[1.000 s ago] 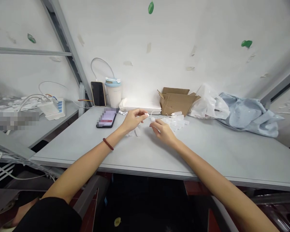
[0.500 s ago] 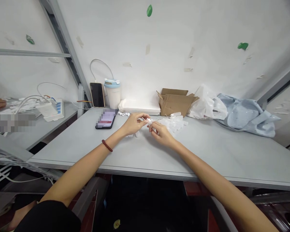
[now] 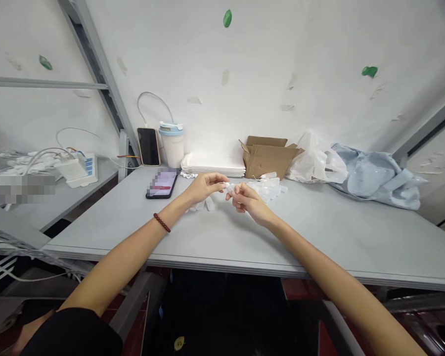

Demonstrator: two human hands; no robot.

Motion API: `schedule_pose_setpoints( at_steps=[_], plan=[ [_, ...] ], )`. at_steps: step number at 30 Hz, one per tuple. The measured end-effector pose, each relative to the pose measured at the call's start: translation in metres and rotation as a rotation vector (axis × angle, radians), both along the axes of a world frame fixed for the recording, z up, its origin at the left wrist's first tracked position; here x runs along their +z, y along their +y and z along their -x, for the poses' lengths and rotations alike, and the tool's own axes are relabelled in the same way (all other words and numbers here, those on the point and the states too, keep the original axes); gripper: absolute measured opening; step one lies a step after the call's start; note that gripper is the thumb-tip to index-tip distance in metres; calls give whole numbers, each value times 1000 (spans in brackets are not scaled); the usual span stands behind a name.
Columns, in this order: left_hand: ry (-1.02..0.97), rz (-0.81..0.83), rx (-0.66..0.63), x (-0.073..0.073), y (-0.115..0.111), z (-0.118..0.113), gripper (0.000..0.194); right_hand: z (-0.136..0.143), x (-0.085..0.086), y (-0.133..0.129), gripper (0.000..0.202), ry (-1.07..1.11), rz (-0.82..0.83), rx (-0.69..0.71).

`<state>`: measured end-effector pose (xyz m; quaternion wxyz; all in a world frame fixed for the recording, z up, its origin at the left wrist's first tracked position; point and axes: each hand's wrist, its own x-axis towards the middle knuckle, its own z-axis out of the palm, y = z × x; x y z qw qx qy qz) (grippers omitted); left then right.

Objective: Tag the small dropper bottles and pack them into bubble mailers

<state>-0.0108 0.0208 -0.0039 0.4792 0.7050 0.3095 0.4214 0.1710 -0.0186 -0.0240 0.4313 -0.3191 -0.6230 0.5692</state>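
Above the middle of the desk, my right hand [image 3: 250, 201] is closed on a small translucent white tube [image 3: 230, 189]. At that tube's upper left end my left hand [image 3: 207, 189] pinches with thumb and fingertips; the white end piece there is mostly hidden by the fingers. To the right, behind my right hand, lies a pile of similar translucent tubes [image 3: 270, 190]. Several white pieces [image 3: 207, 204] lie on the desk just under my left hand. Small white ring-like pieces [image 3: 188, 175] sit behind my left hand.
On the grey desk [image 3: 319, 237] are a phone [image 3: 161, 184], another upright phone [image 3: 149, 146], a lidded cup [image 3: 172, 145], a white stack [image 3: 215, 164], an open cardboard box [image 3: 269, 159], a plastic bag [image 3: 317, 160] and a light blue bag [image 3: 378, 175]. A power strip [image 3: 91, 168] stands left.
My right hand has turned and shifted slightly right, showing more of the tube. My left hand has moved slightly left. A person's hand at the far left has gone out of view.
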Motion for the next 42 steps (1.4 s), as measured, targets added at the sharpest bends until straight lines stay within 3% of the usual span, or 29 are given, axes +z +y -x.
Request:
schedule_pose_setpoints(
  at_steps=[7, 16, 20, 24, 30, 36, 42],
  plan=[
    [-39, 143, -121, 0, -4, -5, 28, -1, 6, -2, 34, 125, 146, 78],
    [6, 155, -104, 3, -5, -2, 33, -2, 6, -1, 35, 123, 186, 91],
    [-39, 127, -45, 1, -2, -1, 34, -4, 8, -1, 33, 140, 242, 90],
    [-89, 110, -80, 0, 0, 1, 38, -4, 9, -1, 33, 157, 266, 96],
    [29, 66, -18, -2, -4, -6, 29, -3, 10, -1, 35, 164, 239, 106],
    [49, 26, -29, -7, -6, -13, 33, -4, 8, -1, 36, 120, 206, 64],
    [33, 27, 114, -5, -6, -15, 34, 0, 3, 3, 44, 4, 121, -145]
  ],
)
